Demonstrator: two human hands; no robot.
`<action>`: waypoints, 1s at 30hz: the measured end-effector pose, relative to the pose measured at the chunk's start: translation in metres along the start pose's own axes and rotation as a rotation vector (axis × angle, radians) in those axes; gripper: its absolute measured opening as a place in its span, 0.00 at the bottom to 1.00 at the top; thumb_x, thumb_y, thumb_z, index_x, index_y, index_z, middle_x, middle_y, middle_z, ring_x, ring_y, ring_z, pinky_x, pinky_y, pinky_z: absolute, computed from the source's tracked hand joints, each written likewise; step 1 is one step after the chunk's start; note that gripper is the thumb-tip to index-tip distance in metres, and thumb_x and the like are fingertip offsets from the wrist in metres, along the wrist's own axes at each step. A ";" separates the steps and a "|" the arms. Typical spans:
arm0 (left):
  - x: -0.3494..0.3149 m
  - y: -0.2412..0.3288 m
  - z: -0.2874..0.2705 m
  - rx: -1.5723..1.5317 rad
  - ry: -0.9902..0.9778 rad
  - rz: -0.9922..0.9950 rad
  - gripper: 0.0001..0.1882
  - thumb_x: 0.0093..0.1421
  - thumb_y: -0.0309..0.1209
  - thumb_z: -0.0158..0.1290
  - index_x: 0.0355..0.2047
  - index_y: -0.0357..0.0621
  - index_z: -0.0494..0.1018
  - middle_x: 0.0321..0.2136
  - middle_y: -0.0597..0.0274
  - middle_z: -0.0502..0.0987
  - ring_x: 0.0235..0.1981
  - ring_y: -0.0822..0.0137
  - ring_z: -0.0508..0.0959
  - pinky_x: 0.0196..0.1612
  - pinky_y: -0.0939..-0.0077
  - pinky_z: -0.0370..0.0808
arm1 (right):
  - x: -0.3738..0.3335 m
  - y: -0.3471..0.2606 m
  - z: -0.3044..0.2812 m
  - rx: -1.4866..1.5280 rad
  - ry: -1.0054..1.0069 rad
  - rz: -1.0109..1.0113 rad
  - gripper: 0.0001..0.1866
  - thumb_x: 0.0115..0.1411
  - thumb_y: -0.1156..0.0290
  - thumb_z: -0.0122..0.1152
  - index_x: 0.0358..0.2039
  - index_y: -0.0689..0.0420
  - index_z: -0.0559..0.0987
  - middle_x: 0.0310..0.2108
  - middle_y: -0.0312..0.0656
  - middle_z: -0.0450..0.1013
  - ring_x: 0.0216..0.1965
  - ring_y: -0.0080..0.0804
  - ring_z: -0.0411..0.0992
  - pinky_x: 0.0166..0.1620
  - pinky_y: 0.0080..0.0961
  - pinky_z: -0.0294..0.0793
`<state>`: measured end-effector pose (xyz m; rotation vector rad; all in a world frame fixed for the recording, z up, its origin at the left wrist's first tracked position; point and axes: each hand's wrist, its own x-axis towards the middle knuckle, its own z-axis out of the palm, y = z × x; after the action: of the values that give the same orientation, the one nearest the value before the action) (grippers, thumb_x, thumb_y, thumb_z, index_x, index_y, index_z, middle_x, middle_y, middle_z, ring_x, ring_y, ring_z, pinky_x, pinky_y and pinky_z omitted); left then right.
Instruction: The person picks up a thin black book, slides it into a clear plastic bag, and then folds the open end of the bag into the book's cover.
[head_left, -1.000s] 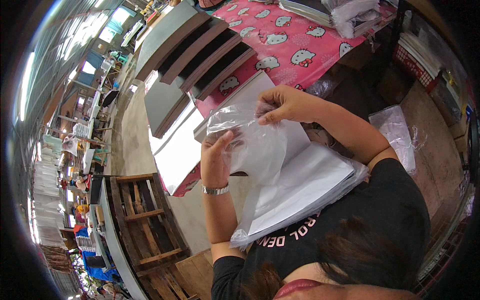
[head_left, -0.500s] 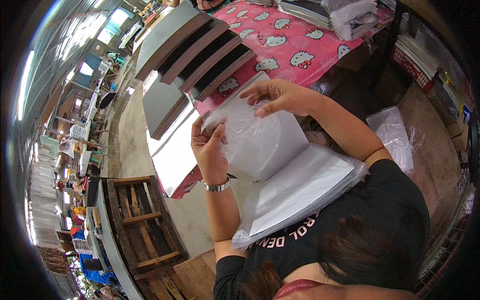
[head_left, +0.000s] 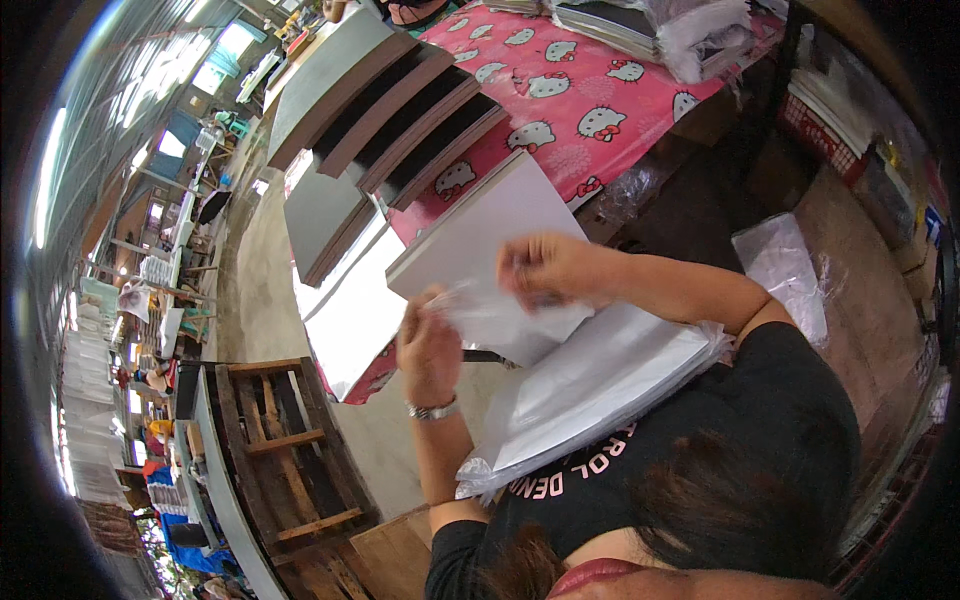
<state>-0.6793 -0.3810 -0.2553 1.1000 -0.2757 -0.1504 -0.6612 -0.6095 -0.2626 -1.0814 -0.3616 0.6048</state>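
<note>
A clear plastic bag, crumpled and blurred, stretches between my hands. My left hand closes its fingers on the bag's left edge; a metal-band watch is on that wrist. Smeared by motion, my right hand is over the bag's right side, and its grip does not show. Below both hands lies a thick white stack of sheets at the table edge. Across my lap rests a pile of white sheets in clear plastic.
Grey-topped board stacks stand stepped at the far left of the pink patterned tablecloth. More plastic-wrapped stacks sit at the back. A wooden pallet is at left, a red crate at right, and a plastic sheet on the floor.
Both hands have come down toward my lap, the right one most, drawing the plastic bag lower. More of the white stack behind now shows.
</note>
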 end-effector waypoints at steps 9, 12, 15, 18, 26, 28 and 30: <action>-0.053 0.018 -0.037 0.112 -0.034 -0.210 0.18 0.63 0.42 0.47 0.42 0.39 0.68 0.26 0.58 0.73 0.23 0.71 0.74 0.27 0.73 0.73 | -0.025 -0.015 -0.052 -0.251 -0.622 0.106 0.09 0.56 0.72 0.61 0.36 0.63 0.79 0.30 0.42 0.76 0.30 0.21 0.73 0.33 0.21 0.72; -0.053 0.029 -0.023 0.342 -0.120 -0.340 0.20 0.63 0.44 0.45 0.44 0.37 0.66 0.31 0.50 0.75 0.27 0.62 0.75 0.29 0.62 0.76 | -0.019 0.003 -0.049 -0.562 -0.801 -0.034 0.09 0.58 0.70 0.59 0.38 0.58 0.79 0.30 0.42 0.76 0.29 0.22 0.73 0.33 0.24 0.73; -0.062 0.018 -0.020 0.727 -0.414 -0.478 0.21 0.63 0.41 0.45 0.48 0.34 0.66 0.39 0.40 0.74 0.38 0.50 0.77 0.36 0.52 0.77 | -0.015 -0.035 -0.043 0.336 -0.088 -0.297 0.15 0.58 0.63 0.60 0.37 0.62 0.79 0.26 0.35 0.74 0.26 0.19 0.70 0.32 0.19 0.69; -0.065 0.021 -0.075 0.353 -0.350 -0.137 0.20 0.61 0.35 0.48 0.49 0.35 0.66 0.44 0.39 0.73 0.45 0.47 0.76 0.40 0.48 0.77 | -0.016 -0.019 -0.071 0.299 -0.296 0.004 0.13 0.58 0.64 0.61 0.35 0.62 0.78 0.25 0.34 0.73 0.29 0.21 0.70 0.35 0.22 0.70; -0.075 -0.003 -0.048 0.420 -0.335 -0.598 0.18 0.54 0.20 0.49 0.47 0.38 0.70 0.47 0.46 0.73 0.45 0.50 0.76 0.44 0.51 0.77 | -0.014 -0.037 -0.057 0.298 -0.119 -0.390 0.10 0.59 0.66 0.59 0.29 0.60 0.75 0.26 0.33 0.73 0.26 0.21 0.71 0.28 0.20 0.71; -0.074 0.000 -0.037 0.432 -0.046 -0.425 0.15 0.54 0.19 0.49 0.43 0.36 0.72 0.41 0.50 0.75 0.40 0.57 0.77 0.37 0.59 0.77 | -0.013 -0.024 -0.059 0.086 -0.083 -0.122 0.09 0.59 0.67 0.59 0.29 0.60 0.75 0.26 0.33 0.73 0.25 0.21 0.71 0.26 0.19 0.70; -0.073 0.017 -0.031 0.008 0.240 -0.024 0.11 0.55 0.20 0.49 0.39 0.35 0.74 0.35 0.54 0.78 0.34 0.63 0.78 0.32 0.69 0.76 | -0.017 -0.025 -0.069 -0.221 -0.277 0.203 0.07 0.58 0.70 0.59 0.27 0.59 0.76 0.25 0.31 0.73 0.28 0.20 0.72 0.30 0.17 0.70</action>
<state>-0.7399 -0.3285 -0.2642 1.1182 -0.0477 -0.0378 -0.6298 -0.6774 -0.2703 -1.2580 -0.5740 0.9162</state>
